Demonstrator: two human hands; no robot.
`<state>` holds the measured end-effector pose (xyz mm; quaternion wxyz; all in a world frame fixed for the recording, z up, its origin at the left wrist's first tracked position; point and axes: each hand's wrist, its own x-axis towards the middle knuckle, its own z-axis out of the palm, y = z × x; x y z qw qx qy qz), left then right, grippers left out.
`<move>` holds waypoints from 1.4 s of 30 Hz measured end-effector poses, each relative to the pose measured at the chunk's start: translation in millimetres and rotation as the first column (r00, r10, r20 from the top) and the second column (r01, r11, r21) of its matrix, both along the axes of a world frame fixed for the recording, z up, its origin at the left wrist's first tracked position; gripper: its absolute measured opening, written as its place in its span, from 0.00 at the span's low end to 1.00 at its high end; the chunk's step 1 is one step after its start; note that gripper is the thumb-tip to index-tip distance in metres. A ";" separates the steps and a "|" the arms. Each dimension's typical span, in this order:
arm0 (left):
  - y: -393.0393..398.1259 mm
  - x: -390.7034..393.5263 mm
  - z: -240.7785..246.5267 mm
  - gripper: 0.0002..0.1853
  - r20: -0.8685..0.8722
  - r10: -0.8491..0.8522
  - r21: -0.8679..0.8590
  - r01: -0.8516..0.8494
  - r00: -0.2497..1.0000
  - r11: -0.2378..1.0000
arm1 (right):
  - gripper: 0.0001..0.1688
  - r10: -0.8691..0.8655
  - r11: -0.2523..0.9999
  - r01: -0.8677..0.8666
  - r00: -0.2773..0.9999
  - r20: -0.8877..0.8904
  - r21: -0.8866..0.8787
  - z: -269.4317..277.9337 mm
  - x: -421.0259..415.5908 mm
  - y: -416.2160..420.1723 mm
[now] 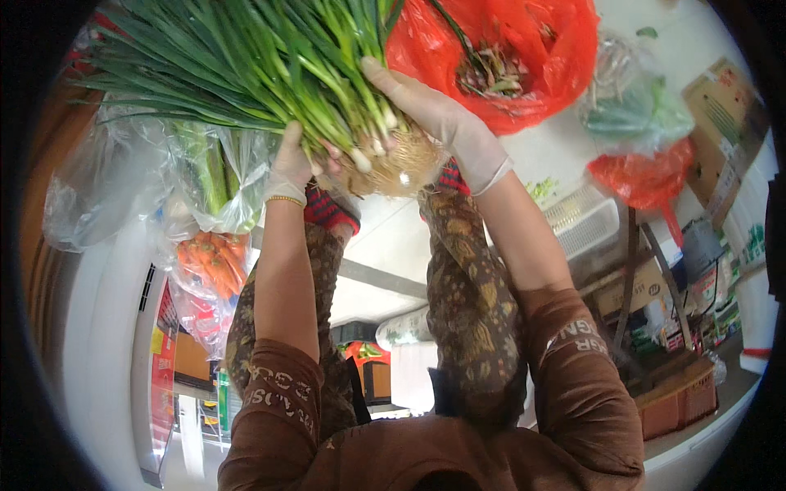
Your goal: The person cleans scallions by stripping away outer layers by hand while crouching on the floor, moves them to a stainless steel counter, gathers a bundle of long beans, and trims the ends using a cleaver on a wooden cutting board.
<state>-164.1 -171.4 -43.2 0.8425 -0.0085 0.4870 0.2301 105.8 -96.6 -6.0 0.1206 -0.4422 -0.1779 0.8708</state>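
A large bunch of leafy green garlic or scallions (295, 80) is held up between my two gloved hands. Its long green leaves fan toward the upper left, while the white bulbs and pale, matted roots (393, 166) point toward me. My left hand (291, 162) grips the near left side, thumb on the stems and the other fingers hidden beneath. On the right side, my right hand (445, 116) clasps the bunch with its thumb lying along the stems. Just beyond that hand, an open red plastic bag (552, 80) contains root and stem scraps (494, 70).
Clear bags with green stalks (212, 172) and carrots (212, 261) are at left. A bag of greens (638, 116), a smaller red bag (645, 175), a white plastic basket (580, 221) and a cardboard box (715, 123) are at right. My legs (470, 270) flank the pale floor.
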 end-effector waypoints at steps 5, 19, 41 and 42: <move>30.3 30.6 80.0 0.50 -0.290 0.212 -0.023 -0.228 0.933 0.973 | 0.62 -0.134 0.978 0.024 0.832 0.538 0.207 78.8 -42.9 0.3; 45.8 36.1 312.6 0.28 -0.297 0.160 -0.230 -0.234 0.941 0.945 | 0.43 -0.367 0.849 0.176 0.875 0.317 0.498 273.5 -66.0 2.2; -207.8 37.6 737.9 0.28 0.317 0.937 -0.249 -0.941 0.146 0.231 | 0.40 0.964 0.258 -0.956 0.245 0.098 -0.143 679.8 -197.5 -82.4; -221.4 28.8 734.8 0.27 0.351 0.931 -0.252 -0.947 0.101 0.198 | 0.40 0.982 0.165 -0.976 0.148 0.121 -0.145 652.0 -205.1 -91.4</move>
